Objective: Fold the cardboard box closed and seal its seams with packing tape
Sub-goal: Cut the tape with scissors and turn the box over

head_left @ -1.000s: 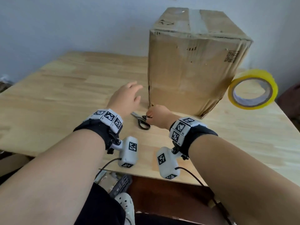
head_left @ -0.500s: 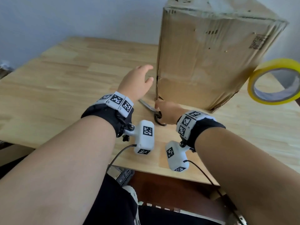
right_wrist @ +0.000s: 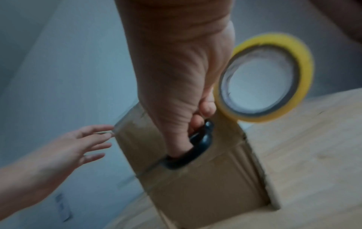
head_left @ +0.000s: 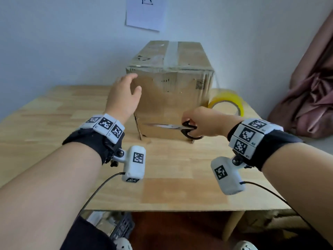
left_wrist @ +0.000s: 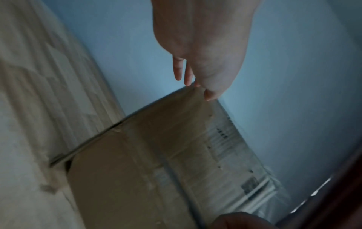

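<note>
A closed cardboard box (head_left: 173, 98) stands on the wooden table (head_left: 54, 123), with a strip of clear tape (head_left: 172, 53) along its top seam. My left hand (head_left: 124, 98) is raised beside the box's upper left corner, fingers straight and spread; whether it touches the cardboard I cannot tell. My right hand (head_left: 203, 121) grips the black handles of a pair of scissors (head_left: 173, 126), held in the air in front of the box's lower face with the blades pointing left. A yellow roll of packing tape (head_left: 227, 101) stands on edge just right of the box (right_wrist: 195, 178), close behind my right hand (right_wrist: 176, 93).
A blue-white wall runs right behind the box, with a sheet of paper (head_left: 145, 12) stuck on it. Pink cloth (head_left: 310, 98) hangs at the right past the table edge. Bare tabletop stretches to the left and in front of the box.
My right hand has lifted the scissors off the table and carried them rightward across the box's front. My left hand has risen from the table to the box's upper left corner.
</note>
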Available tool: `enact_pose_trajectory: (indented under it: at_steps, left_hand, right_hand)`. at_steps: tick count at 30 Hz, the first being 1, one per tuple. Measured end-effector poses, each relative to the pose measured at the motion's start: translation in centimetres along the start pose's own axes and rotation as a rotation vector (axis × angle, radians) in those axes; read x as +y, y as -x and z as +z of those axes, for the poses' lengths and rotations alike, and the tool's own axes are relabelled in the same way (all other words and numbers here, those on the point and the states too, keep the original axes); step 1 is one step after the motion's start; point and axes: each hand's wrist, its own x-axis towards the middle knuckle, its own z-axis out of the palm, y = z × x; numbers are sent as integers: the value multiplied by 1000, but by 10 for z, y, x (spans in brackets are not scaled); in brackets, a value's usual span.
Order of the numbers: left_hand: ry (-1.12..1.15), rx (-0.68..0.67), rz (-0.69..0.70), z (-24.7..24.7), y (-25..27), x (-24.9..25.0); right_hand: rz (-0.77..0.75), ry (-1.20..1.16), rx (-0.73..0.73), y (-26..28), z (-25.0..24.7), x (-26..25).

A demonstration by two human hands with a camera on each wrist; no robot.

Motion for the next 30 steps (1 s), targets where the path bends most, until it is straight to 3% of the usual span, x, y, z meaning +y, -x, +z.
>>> enact_pose_trajectory:
  at_steps: [3,8,12,17,23,30]
  left_hand:
    - [-12,73,37,1,-5,32]
    - [-268,222,99,16,5,79]
    - [-480,9,286,36,0,108]
    - [-662,-166,424,60,-28,127]
    - [-583,-287,446,71,-50,138]
    - [-417,-321,511,40,-63,93]
  right_hand:
    - [59,-82,190,29,-15,21]
    - [143,-371,573,62,-21,57]
    - [249,-615,715,64,-27,80]
    - [350,-661,686,45,-31,99]
    - [358,-790,661,20,-48,99]
    - [292,-834,480,2,-70,87]
